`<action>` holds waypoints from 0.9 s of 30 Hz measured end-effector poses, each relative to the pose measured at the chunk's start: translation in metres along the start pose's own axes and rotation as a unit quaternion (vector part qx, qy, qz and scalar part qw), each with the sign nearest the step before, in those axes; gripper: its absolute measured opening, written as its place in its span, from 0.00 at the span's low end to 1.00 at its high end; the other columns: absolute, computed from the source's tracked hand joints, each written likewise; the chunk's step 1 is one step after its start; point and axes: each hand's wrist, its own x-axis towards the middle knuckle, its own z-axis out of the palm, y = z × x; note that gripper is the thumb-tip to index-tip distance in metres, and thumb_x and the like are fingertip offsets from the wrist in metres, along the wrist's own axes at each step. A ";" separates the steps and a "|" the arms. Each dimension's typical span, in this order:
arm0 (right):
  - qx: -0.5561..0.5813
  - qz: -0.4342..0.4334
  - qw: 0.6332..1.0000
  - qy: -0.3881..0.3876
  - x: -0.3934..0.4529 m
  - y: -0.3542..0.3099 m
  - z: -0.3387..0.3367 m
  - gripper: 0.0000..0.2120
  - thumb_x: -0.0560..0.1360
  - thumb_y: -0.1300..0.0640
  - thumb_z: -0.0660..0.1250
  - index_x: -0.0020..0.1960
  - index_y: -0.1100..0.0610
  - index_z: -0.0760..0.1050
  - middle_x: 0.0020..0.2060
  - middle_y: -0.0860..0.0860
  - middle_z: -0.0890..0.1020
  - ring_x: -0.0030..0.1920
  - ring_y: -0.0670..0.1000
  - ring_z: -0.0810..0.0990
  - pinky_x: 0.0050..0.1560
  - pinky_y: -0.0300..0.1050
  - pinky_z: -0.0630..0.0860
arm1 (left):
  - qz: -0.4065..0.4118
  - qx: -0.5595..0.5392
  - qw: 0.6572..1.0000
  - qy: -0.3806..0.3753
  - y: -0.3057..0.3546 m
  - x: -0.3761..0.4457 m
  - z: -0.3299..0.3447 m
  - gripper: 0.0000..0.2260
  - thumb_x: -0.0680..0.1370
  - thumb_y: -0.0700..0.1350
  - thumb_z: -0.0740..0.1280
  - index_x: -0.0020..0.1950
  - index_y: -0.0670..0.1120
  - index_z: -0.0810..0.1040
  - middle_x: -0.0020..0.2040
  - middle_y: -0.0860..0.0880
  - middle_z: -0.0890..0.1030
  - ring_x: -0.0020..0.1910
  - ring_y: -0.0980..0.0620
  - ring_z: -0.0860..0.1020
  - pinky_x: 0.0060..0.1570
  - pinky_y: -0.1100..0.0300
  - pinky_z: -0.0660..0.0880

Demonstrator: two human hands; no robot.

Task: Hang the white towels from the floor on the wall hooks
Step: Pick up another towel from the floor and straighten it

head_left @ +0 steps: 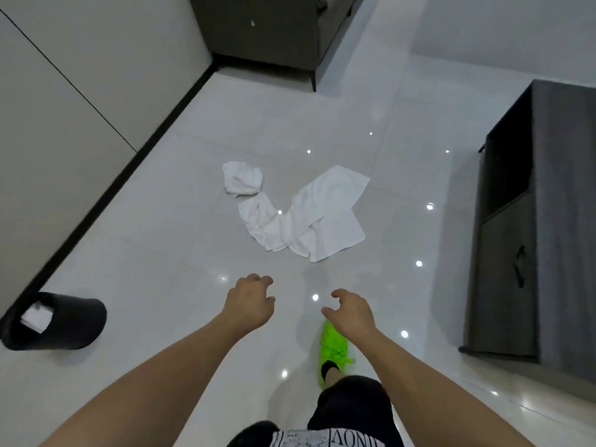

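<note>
Left hand [250, 301], right hand [350, 312] (both empty), white towels [300, 214] on floor [161, 253]

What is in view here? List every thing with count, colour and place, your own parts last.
white towels: at least two, overlapping so the exact count is unclear, white, crumpled on the floor at centre
floor: one, glossy pale tile
wall: one, off-white, left, with a black skirting strip
bin: one, black, tipped on its side at lower left, something white inside
sofa: one, dark grey, top centre
cabinet: one, dark grey, right edge
shoe: one, neon green, on the person's foot below the right hand
left hand: one, empty, fingers loosely curled, above the floor short of the towels
right hand: one, empty, fingers loosely curled, beside the left
</note>
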 end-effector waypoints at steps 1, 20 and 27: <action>-0.002 0.011 1.000 -0.009 0.018 -0.002 -0.010 0.28 0.73 0.45 0.69 0.70 0.51 0.71 0.63 0.53 0.78 0.65 0.54 0.75 0.63 0.47 0.73 | -0.006 -0.007 1.000 -0.007 0.005 0.019 -0.005 0.21 0.79 0.49 0.62 0.72 0.47 0.70 0.65 0.44 0.74 0.62 0.44 0.72 0.59 0.51 0.72; 0.314 0.259 0.913 -0.010 0.460 0.064 0.109 0.14 0.73 0.54 0.73 0.55 0.61 0.80 0.50 0.59 0.83 0.47 0.57 0.80 0.55 0.55 0.80 | -0.001 -0.081 0.988 -0.131 -0.035 0.443 0.221 0.20 0.78 0.47 0.65 0.69 0.45 0.73 0.64 0.41 0.74 0.62 0.41 0.73 0.62 0.55 0.68; 0.535 0.348 0.770 -0.006 0.629 0.130 0.227 0.12 0.71 0.53 0.77 0.42 0.60 0.77 0.30 0.53 0.72 0.31 0.51 0.70 0.34 0.47 0.71 | 0.039 -0.042 0.989 -0.135 -0.074 0.582 0.369 0.19 0.78 0.46 0.64 0.69 0.46 0.72 0.63 0.43 0.74 0.62 0.42 0.72 0.60 0.54 0.67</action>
